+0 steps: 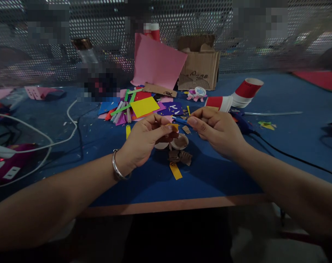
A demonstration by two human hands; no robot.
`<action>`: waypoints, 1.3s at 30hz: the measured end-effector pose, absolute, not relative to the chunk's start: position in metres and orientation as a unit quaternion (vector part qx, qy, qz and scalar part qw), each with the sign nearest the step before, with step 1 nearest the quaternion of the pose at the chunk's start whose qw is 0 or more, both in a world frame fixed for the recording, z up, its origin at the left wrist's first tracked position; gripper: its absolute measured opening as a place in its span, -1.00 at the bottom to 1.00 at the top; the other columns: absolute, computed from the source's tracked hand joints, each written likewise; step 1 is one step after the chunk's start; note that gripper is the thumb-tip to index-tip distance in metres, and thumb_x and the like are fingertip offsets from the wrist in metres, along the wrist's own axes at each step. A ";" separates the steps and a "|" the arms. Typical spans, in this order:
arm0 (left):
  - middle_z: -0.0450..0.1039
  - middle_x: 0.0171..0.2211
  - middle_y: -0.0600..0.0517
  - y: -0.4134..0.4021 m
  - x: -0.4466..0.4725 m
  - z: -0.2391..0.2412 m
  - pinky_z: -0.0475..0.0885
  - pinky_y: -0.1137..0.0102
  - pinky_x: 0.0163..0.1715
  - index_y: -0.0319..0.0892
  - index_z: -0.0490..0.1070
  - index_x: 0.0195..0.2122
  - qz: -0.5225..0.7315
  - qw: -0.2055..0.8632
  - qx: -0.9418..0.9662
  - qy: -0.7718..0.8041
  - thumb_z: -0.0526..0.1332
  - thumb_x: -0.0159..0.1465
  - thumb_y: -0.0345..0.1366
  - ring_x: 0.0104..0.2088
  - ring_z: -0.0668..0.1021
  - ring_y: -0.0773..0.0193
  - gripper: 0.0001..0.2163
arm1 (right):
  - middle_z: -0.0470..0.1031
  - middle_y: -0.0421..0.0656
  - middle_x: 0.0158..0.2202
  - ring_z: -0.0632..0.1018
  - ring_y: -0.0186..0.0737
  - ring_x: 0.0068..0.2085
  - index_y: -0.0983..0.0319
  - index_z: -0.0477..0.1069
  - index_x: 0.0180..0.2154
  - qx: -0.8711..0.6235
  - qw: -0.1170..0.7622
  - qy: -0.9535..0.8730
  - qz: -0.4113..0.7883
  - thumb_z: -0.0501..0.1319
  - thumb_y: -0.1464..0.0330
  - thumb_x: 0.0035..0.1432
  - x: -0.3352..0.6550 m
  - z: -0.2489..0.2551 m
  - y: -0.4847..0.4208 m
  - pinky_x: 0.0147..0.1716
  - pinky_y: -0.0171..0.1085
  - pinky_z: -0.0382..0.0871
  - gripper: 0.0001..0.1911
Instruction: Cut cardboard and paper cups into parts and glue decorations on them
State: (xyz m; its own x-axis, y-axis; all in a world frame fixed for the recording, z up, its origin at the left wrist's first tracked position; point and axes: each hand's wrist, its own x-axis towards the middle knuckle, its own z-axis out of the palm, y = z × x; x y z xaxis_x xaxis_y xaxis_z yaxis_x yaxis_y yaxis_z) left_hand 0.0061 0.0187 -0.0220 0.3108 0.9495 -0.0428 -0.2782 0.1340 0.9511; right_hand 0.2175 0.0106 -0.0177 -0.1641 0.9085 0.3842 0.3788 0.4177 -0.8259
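Note:
My left hand is closed in a pinch on a small orange paper piece, held just above the blue table. My right hand is closed around a thin blue tool whose tip points at that piece. Under my hands lie a small round white-and-brown disc, torn brown cardboard bits and a yellow paper strip. A silver bangle sits on my left wrist.
A heap of coloured paper sheets lies behind my hands, with a pink sheet and a cardboard box further back. Red-and-white paper cups lie at the right. A black cable and white cables cross the table.

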 end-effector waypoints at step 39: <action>0.44 -0.38 0.16 0.017 0.008 -0.022 0.43 0.53 -0.39 -0.13 0.33 -0.18 0.472 0.597 0.554 0.338 0.54 -0.06 -0.48 -0.39 0.49 0.43 -0.51 | 0.54 -0.16 -0.43 0.41 -0.33 -0.48 0.25 0.56 -0.24 -0.450 0.352 -0.787 0.235 0.25 -0.03 0.33 0.214 -0.017 0.001 -0.47 -0.30 0.21 -0.54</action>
State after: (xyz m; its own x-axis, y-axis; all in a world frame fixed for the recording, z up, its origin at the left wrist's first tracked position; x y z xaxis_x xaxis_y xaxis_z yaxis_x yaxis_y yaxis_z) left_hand 0.0083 0.0173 -0.0216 0.3257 0.9379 0.1194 -0.1898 -0.0589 0.9801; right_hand 0.2142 0.0007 -0.0170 -0.3483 0.8729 0.3417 0.5416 0.4849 -0.6867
